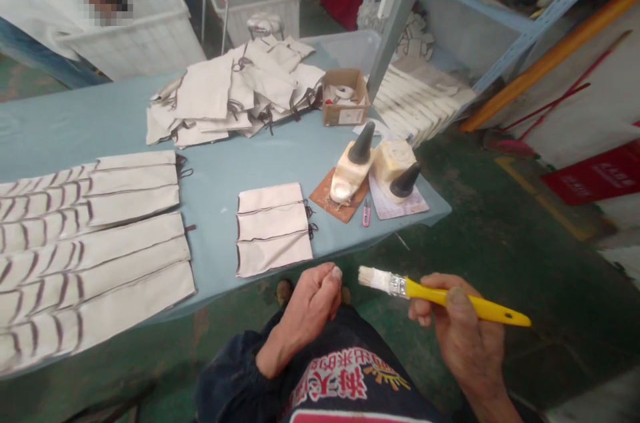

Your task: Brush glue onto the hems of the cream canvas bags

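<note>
My right hand (457, 326) is closed around the yellow handle of a paintbrush (440, 296), whose white bristles point left toward my left hand. My left hand (313, 306) is curled into a loose fist just below the table's front edge, with nothing visible in it. Directly in front lie three overlapped cream fabric pieces (274, 228) on the light blue table (220, 170). To their right stand two cream glue bottles with dark cone nozzles (353, 166) (397, 170), tilted on a brown card and a paper sheet.
Long rows of overlapped cream fabric pieces (90, 243) cover the table's left. A loose heap of them (235, 93) lies farther back beside a small cardboard box (345, 98). Small pink snips (366, 213) lie near the bottles. White crates (150, 30) and metal shelving stand behind.
</note>
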